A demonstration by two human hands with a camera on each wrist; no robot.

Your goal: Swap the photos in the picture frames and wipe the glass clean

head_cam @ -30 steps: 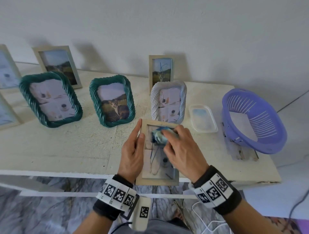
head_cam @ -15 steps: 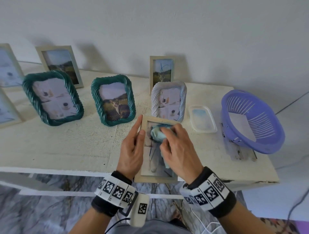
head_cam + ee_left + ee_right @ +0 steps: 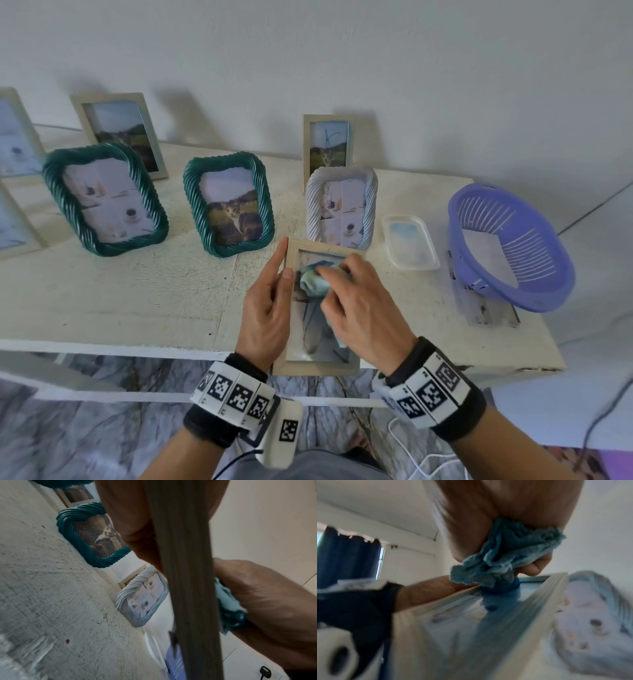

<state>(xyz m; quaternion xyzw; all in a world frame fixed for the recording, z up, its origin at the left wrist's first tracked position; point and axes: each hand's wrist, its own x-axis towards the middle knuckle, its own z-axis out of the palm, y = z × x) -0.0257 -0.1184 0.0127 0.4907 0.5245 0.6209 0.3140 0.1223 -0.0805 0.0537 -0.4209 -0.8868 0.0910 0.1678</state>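
Pressure is building on the wooden frame (image 3: 322, 366), which is overhanging the surface (image 3: 120, 301) edge at 6 o'clock. The left hand (image 3: 265, 318) is clasping its side; the right hand (image 3: 359, 308) is bunching a blue cloth (image 3: 313, 282) against the glass. A hard rub could be twisting the frame loose and dropping it.
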